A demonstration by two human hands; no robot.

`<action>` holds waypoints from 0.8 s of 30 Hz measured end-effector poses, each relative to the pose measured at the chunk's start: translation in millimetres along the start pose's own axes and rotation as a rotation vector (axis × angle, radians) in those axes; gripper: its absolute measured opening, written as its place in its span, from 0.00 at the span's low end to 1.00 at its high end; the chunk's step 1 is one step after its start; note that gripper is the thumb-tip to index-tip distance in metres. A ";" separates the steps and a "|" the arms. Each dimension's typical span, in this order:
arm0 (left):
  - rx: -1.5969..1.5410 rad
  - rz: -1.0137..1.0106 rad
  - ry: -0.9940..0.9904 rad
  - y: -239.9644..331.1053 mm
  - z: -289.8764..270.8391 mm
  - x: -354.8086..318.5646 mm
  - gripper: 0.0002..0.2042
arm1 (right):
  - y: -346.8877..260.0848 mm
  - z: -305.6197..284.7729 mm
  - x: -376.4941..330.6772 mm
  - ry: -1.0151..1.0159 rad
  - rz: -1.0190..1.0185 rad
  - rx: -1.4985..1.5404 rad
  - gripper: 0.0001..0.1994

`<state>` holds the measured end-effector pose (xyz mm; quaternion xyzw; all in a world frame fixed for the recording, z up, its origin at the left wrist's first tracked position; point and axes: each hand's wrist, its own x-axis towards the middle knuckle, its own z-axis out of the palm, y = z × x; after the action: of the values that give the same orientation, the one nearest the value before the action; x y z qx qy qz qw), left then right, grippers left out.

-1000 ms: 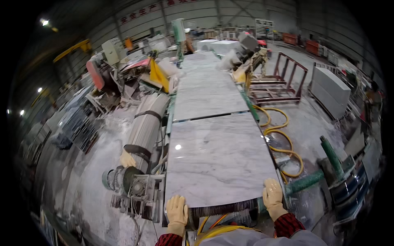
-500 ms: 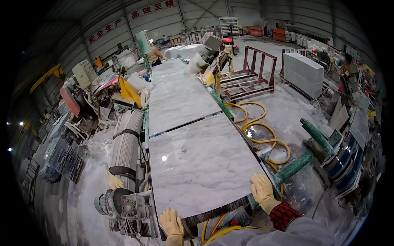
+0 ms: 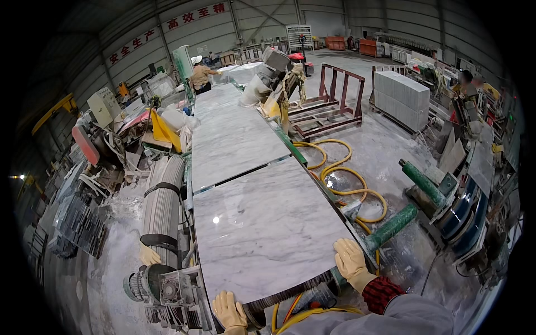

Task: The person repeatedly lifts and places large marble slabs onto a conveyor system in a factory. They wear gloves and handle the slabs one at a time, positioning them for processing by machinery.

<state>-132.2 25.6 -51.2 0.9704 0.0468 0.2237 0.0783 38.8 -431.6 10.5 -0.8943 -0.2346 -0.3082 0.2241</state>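
Both your gloved hands clamp the marble slab's (image 3: pixel 262 229) near edge: left hand (image 3: pixel 230 311) at the left corner, right hand (image 3: pixel 350 262) at the right. Its long axis runs straight away from you.

Near stone slab (image 3: pixel 262 229) before far slab (image 3: pixel 234 137), roller (image 3: pixel 162 209) left, coiled hose (image 3: pixel 346 178) right.

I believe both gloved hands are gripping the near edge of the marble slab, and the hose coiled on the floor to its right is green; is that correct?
Not quite: the hose is yellow, not green, as the head view shows. Both hands, left and right, are indeed at the slab's near edge.
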 end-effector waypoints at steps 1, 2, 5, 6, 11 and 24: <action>0.003 0.001 0.000 0.0 0.8 -0.4 0.26 | -1.7 -1.5 0.9 0.019 -0.009 -0.010 0.16; 0.007 0.002 -0.001 0.2 1.5 -0.7 0.26 | -2.5 -2.5 1.3 0.037 -0.019 -0.019 0.16; 0.006 0.005 0.000 0.1 1.0 -1.2 0.26 | -2.6 -2.7 1.2 0.045 -0.025 -0.021 0.15; 0.004 0.006 0.001 0.0 0.4 -1.5 0.26 | -3.0 -3.1 1.3 0.031 -0.013 -0.019 0.15; -0.025 0.005 0.014 5.3 -2.8 0.2 0.26 | -8.0 -10.5 5.1 0.022 0.002 -0.021 0.14; -0.023 0.022 0.063 9.6 -13.1 -0.4 0.24 | -1.5 -6.9 -12.3 -0.030 0.054 -0.032 0.16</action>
<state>-137.8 17.8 -38.0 0.9624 0.0359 0.2554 0.0854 26.3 -437.6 7.7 -0.9083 -0.2086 -0.2923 0.2144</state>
